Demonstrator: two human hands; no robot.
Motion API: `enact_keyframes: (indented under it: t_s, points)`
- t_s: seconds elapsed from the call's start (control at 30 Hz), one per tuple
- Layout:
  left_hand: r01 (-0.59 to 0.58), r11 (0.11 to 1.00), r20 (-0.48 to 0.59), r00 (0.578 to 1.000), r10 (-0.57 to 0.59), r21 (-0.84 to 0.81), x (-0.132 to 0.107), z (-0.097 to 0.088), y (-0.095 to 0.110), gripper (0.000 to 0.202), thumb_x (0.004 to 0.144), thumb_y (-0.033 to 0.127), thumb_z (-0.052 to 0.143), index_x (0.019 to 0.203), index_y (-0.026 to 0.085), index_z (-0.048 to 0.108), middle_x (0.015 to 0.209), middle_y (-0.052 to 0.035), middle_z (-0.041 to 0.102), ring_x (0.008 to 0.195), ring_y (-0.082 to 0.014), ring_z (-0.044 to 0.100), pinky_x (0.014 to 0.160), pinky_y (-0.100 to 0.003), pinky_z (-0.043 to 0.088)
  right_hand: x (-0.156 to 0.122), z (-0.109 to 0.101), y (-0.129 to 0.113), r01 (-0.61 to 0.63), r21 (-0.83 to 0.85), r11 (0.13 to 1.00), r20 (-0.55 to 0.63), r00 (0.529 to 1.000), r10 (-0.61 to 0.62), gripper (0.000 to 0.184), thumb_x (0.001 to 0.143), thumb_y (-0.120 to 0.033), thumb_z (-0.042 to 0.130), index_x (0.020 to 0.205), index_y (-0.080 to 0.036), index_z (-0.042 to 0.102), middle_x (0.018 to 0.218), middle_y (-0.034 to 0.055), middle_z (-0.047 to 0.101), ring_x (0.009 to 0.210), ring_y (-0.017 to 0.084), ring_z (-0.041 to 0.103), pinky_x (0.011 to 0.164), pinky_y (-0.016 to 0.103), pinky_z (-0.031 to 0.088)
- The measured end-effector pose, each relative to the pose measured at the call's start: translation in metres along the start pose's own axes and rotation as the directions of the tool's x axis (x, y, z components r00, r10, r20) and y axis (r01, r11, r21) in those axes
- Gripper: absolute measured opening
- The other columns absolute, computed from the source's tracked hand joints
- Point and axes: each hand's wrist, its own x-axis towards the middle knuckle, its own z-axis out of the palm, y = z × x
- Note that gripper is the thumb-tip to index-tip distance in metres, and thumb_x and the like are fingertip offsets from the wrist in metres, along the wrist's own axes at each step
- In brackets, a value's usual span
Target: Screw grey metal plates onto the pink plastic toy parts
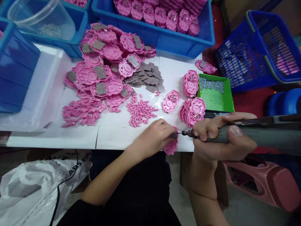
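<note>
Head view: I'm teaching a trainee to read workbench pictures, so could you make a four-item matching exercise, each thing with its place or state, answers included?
Things
1. Power screwdriver
2. Green tray
3. Loose gray plates
4. Left hand

Places and states
A. Heaped beyond the small ribbed pink pieces
B. Holding a pink moulded part at the near edge of the white table
C. Gripped in the right hand
D. Partly filled with small silvery screws

Right pairs: 1-C, 2-D, 3-A, 4-B
</note>
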Motion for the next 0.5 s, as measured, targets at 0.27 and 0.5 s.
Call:
enact_keyframes:
  t_s: [0.27, 0.5]
  points:
    - [0.119, 0.993, -0.008, 0.993, -0.120, -0.023, 0.0000, -0.0009, 0.0041, 0.031, 0.099, 0.020, 0.068, 0.128, 0.020, 0.059, 0.103, -0.0058, 0.066, 0.104, -0.0233, 0.062, 0.087, -0.034, 0.052, 0.0025, 0.0003, 0.0007, 0.019, 0.010, 1.000, 0.034, 0.999, -0.020, 0.024, 0.073, -0.021, 0.054, 0.089, -0.022, 0.072, 0.049, -0.0074, 0.044, 0.031, 0.009, 0.030, 0.031, 0.024, 0.034]
    - [0.100, 0.995, -0.020, 0.995, -0.100, -0.016, -0.0002, 0.0005, 0.0033, 0.034, 0.098, 0.020, 0.069, 0.130, 0.018, 0.058, 0.105, -0.0066, 0.067, 0.105, -0.0239, 0.061, 0.088, -0.035, 0.052, -0.0010, 0.0019, -0.0012, 0.018, -0.047, 0.999, 0.022, 1.000, -0.017, 0.025, 0.072, -0.025, 0.049, 0.088, -0.023, 0.069, 0.048, -0.0077, 0.043, 0.030, 0.009, 0.028, 0.029, 0.025, 0.031]
